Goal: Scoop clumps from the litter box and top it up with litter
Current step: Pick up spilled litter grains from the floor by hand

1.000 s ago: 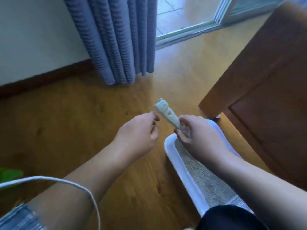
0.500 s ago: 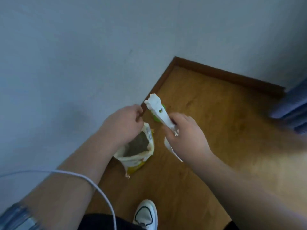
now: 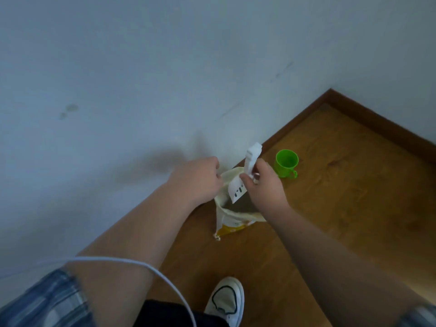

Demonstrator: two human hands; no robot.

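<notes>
The litter bag (image 3: 232,223) stood on the floor (image 3: 342,197) against the wall (image 3: 141,90), with the scoop (image 3: 250,159) over its open mouth. The cup (image 3: 286,162) sat on the floor right of and behind the bag. A shoe (image 3: 227,300) lay in front.

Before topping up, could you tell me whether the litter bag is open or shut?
Open: the bag has its mouth spread wide, showing grey litter inside; the left hand holds its rim.
</notes>
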